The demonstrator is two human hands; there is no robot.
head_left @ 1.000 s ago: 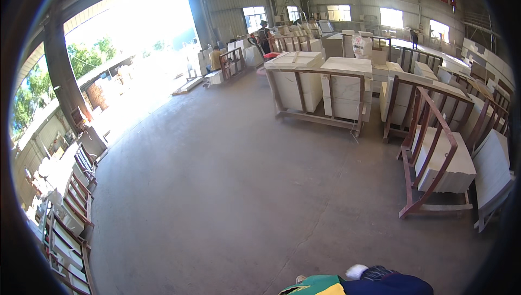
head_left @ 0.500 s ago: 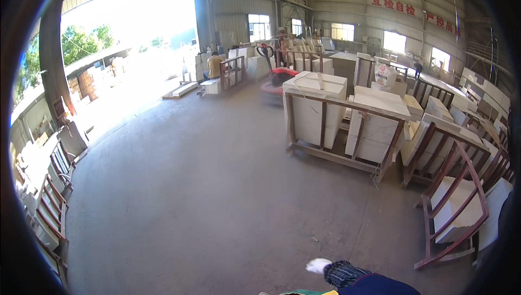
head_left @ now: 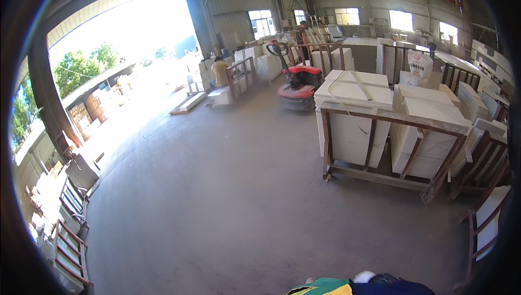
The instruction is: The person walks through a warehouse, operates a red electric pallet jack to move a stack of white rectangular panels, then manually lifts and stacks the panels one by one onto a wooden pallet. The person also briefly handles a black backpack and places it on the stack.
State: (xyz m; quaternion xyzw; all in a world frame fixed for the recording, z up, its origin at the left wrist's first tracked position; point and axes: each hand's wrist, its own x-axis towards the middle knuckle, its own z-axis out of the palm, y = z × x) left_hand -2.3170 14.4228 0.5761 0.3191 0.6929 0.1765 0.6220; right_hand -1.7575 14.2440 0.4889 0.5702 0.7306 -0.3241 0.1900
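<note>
My right hand (head_left: 363, 276), in a white glove, shows in part at the lower edge of the head view. A dark patterned cuff (head_left: 386, 279) and a dark blue sleeve (head_left: 393, 288) lie beside it. Its fingers cannot be made out, nor whether anything is in them. Green and yellow clothing (head_left: 325, 287) is just left of the glove. My left hand is out of view. Grey floor (head_left: 228, 197) stretches out ahead of me.
Ahead right, a brown metal rack (head_left: 374, 116) holds pale stone slabs (head_left: 355, 132). Behind it stands a red pallet truck (head_left: 298, 86). One person sits by the doorway (head_left: 220, 72); another stands farther back (head_left: 302, 40). More racks line the left (head_left: 70, 246) and right (head_left: 488, 224).
My view has shifted: the slab rack now appears larger and farther right, and more of the pallet truck shows. My right hand has moved right, with less of its forearm showing.
</note>
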